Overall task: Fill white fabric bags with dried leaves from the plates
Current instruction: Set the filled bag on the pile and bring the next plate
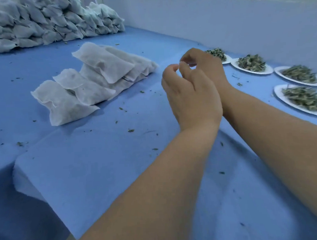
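Plates [253, 72] of dried leaves [252, 62]: four; left hand [189, 97], right hand [209, 67] overlapping, curled

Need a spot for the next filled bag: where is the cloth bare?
Bare blue cloth lies in front of the row of filled bags, toward the near edge, with only leaf crumbs. Also between that row and the back pile. The right side is crowded with plates.

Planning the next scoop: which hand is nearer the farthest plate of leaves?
Right. The right hand is beside that plate, covering its left edge in view; the left hand is nearer the camera, farther from the plate.
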Action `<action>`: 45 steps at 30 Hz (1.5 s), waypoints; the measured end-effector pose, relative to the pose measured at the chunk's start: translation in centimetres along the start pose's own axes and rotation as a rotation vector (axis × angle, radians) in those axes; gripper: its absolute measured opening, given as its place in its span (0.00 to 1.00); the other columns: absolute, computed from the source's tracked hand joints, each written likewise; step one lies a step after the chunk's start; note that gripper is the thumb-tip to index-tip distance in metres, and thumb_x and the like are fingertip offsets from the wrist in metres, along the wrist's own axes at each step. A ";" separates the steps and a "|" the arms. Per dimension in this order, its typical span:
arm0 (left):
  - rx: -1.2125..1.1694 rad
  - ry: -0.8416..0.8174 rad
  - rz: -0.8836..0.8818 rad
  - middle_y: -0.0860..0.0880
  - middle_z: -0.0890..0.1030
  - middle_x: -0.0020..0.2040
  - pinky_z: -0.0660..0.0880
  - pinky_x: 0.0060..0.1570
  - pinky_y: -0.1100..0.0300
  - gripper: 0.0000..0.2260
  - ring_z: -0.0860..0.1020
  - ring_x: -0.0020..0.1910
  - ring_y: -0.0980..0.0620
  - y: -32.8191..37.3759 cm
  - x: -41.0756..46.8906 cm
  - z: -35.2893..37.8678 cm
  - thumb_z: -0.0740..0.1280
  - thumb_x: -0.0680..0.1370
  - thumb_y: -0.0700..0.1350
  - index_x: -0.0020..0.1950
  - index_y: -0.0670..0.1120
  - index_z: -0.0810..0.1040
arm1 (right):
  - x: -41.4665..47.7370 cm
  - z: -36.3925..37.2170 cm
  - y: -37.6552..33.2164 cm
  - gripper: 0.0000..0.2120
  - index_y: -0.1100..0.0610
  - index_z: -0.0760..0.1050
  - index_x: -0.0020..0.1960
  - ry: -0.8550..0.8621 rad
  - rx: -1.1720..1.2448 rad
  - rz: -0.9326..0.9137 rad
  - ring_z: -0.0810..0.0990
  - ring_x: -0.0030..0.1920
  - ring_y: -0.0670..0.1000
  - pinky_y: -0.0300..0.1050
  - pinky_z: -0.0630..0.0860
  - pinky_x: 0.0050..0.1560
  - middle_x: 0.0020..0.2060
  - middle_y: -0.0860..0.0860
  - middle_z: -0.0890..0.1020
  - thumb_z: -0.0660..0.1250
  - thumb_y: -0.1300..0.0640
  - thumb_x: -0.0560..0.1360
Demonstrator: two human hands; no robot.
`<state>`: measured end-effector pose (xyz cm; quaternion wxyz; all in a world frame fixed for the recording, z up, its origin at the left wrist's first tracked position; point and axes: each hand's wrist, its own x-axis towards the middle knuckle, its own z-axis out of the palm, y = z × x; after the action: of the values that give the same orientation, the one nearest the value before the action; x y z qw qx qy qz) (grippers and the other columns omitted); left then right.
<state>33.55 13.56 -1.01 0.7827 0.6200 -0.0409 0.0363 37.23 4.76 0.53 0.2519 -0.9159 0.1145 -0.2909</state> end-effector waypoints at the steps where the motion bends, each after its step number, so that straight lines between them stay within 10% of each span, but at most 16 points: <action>1: 0.089 -0.098 0.056 0.55 0.68 0.70 0.64 0.56 0.62 0.14 0.68 0.56 0.60 -0.4 -1.5 0.6 0.56 0.84 0.52 0.69 0.51 0.67 | -0.9 -1.7 1.9 0.09 0.54 0.79 0.56 0.042 -0.034 0.038 0.80 0.58 0.49 0.48 0.76 0.59 0.49 0.43 0.81 0.66 0.55 0.77; 11: 0.717 -0.794 0.381 0.54 0.67 0.68 0.71 0.53 0.53 0.14 0.74 0.57 0.53 -2.9 -5.4 2.0 0.59 0.79 0.48 0.65 0.51 0.70 | -8.7 -13.0 14.7 0.12 0.56 0.78 0.57 -0.047 -0.757 0.183 0.75 0.56 0.64 0.55 0.76 0.49 0.49 0.60 0.80 0.63 0.63 0.76; 18: 0.746 -0.797 0.336 0.55 0.71 0.61 0.74 0.55 0.52 0.10 0.75 0.54 0.53 -2.6 -5.2 1.9 0.59 0.79 0.48 0.59 0.53 0.73 | -8.4 -13.6 15.6 0.06 0.54 0.72 0.50 -0.107 -0.803 0.289 0.76 0.45 0.63 0.49 0.73 0.41 0.47 0.59 0.77 0.60 0.61 0.75; 26: 0.656 -0.690 0.159 0.52 0.79 0.50 0.72 0.41 0.55 0.08 0.77 0.46 0.51 -2.2 -4.6 2.1 0.60 0.77 0.48 0.53 0.53 0.76 | -2.3 -7.8 13.4 0.13 0.56 0.80 0.58 -0.115 -0.711 0.132 0.74 0.59 0.60 0.52 0.76 0.53 0.54 0.56 0.81 0.59 0.56 0.79; 30: 0.498 -0.632 0.067 0.56 0.79 0.46 0.72 0.35 0.58 0.06 0.79 0.42 0.54 -2.1 -3.8 2.2 0.60 0.77 0.47 0.48 0.53 0.77 | 2.2 -3.9 13.3 0.21 0.59 0.80 0.59 -0.212 -0.780 0.120 0.67 0.68 0.58 0.57 0.72 0.63 0.67 0.54 0.74 0.52 0.50 0.83; 38: -0.457 -0.338 -0.610 0.43 0.80 0.53 0.82 0.56 0.52 0.08 0.86 0.47 0.45 -1.0 -0.1 1.4 0.60 0.78 0.36 0.50 0.38 0.78 | 10.7 1.2 15.4 0.33 0.59 0.67 0.77 -0.361 -0.721 0.308 0.43 0.82 0.54 0.64 0.54 0.76 0.83 0.53 0.50 0.46 0.39 0.82; 45: -0.472 -0.329 -0.645 0.40 0.80 0.57 0.84 0.48 0.55 0.07 0.84 0.48 0.44 -1.1 -0.1 1.7 0.60 0.79 0.37 0.50 0.38 0.77 | 12.3 1.9 15.6 0.36 0.64 0.58 0.80 -0.375 -0.733 0.359 0.46 0.82 0.54 0.61 0.52 0.79 0.81 0.56 0.55 0.44 0.39 0.83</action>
<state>33.55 11.62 -1.72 0.8574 0.4028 0.0235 -0.3196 47.27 -12.12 -3.20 -0.0264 -0.9472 0.3193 -0.0118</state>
